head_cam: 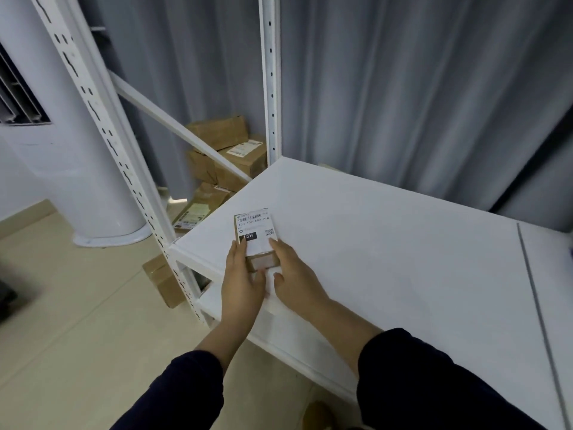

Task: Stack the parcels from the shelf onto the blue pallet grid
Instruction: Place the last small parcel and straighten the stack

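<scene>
A small brown parcel (255, 234) with a white shipping label lies near the front left corner of the white shelf board (387, 243). My left hand (243, 280) touches its left side, fingers straight along the edge. My right hand (293, 274) touches its right side, fingertips at the label and thumb near the parcel's front end. Both hands flank the parcel; it still rests on the board. No blue pallet grid is in view.
White slotted uprights (105, 131) and a diagonal brace (183, 128) frame the shelf's left end. Several cardboard parcels (229, 150) are piled on the floor behind it, one more box (164, 280) by the front post. A white column (77, 150) stands left; grey curtains hang behind.
</scene>
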